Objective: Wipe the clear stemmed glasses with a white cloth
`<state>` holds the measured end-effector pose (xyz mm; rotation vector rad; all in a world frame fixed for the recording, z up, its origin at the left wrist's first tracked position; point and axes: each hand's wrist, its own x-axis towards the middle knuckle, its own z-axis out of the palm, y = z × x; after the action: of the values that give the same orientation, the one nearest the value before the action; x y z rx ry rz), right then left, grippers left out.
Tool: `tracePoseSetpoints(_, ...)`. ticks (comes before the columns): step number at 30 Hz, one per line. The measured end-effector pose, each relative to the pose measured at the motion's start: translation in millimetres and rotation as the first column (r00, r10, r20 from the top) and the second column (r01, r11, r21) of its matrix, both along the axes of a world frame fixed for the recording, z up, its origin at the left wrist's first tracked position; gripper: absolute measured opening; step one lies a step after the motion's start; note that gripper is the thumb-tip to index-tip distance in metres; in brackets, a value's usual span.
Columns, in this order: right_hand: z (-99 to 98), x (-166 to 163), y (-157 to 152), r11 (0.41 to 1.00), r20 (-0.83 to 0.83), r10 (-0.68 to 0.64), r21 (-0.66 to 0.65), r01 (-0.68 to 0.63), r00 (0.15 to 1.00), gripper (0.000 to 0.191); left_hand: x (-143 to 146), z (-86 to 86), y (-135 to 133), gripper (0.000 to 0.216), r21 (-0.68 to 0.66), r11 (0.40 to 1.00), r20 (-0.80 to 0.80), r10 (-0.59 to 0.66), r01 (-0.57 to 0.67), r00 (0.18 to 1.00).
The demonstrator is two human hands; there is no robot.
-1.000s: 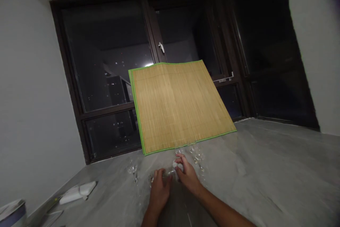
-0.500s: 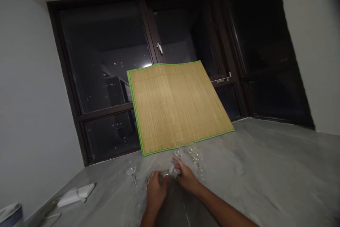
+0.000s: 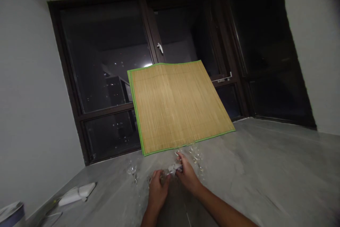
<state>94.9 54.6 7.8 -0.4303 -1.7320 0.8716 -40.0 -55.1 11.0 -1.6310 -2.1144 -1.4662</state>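
Observation:
My left hand [image 3: 157,191] is closed around a clear stemmed glass [image 3: 166,173] held on its side just above the grey counter [image 3: 252,170]. My right hand [image 3: 187,175] pinches a small white cloth [image 3: 174,167] at the mouth of that glass. A second wine glass [image 3: 132,171] stands upright to the left of my hands. Another clear glass [image 3: 197,156] stands just beyond my right hand, near the mat's lower edge.
A bamboo mat with green edging [image 3: 176,105] leans against the dark window [image 3: 106,64]. White cloths or packets [image 3: 77,193] lie on the counter at the left. A round container [image 3: 10,211] shows at the bottom left corner.
My right hand has shifted the white cloth slightly along the glass rim. The view has drifted a little; the glass stays in my left hand.

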Motion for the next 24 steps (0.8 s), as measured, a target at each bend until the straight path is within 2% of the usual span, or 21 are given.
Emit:
tracePoseSetpoints(3,-0.1,2.3,1.5,0.998,0.056,-0.070,0.012,0.069,0.996,0.074,3.0,0.8,-1.2,0.039,-0.017,0.999,-0.013,-0.031,0.031,0.999)
tracePoseSetpoints(8,-1.6,5.0,1.0,0.993,0.178,-0.067,-0.081,0.083,0.982,0.071,4.6,-1.9,0.2,0.041,-0.041,0.998,-0.022,-0.049,0.048,0.999)
tracePoseSetpoints(12,1.6,5.8,0.6,0.990,0.170,-0.076,-0.102,0.094,0.982,0.062,2.1,-3.3,2.6,0.042,-0.060,0.998,-0.021,-0.022,0.020,1.000)
tracePoseSetpoints(15,2.6,4.6,2.4,0.989,0.086,0.058,-0.144,-0.045,0.995,0.053,-1.3,-3.1,3.1,0.042,-0.062,0.998,-0.011,0.033,-0.033,0.999)
tracePoseSetpoints(18,0.6,3.0,2.7,0.954,0.013,0.230,-0.201,-0.223,0.973,0.056,-3.5,-3.1,2.8,0.044,-0.053,0.995,0.005,0.090,-0.090,0.996)
tracePoseSetpoints(22,-0.7,4.0,-2.9,0.944,0.049,0.308,-0.135,-0.300,0.950,0.068,-2.6,-3.7,1.5,0.043,-0.052,0.995,-0.009,0.079,-0.080,0.997)
tracePoseSetpoints(24,0.1,5.1,-5.8,0.926,0.073,0.357,-0.156,-0.343,0.931,0.067,-1.3,-3.5,0.5,0.042,-0.050,0.996,-0.018,0.074,-0.075,0.997)
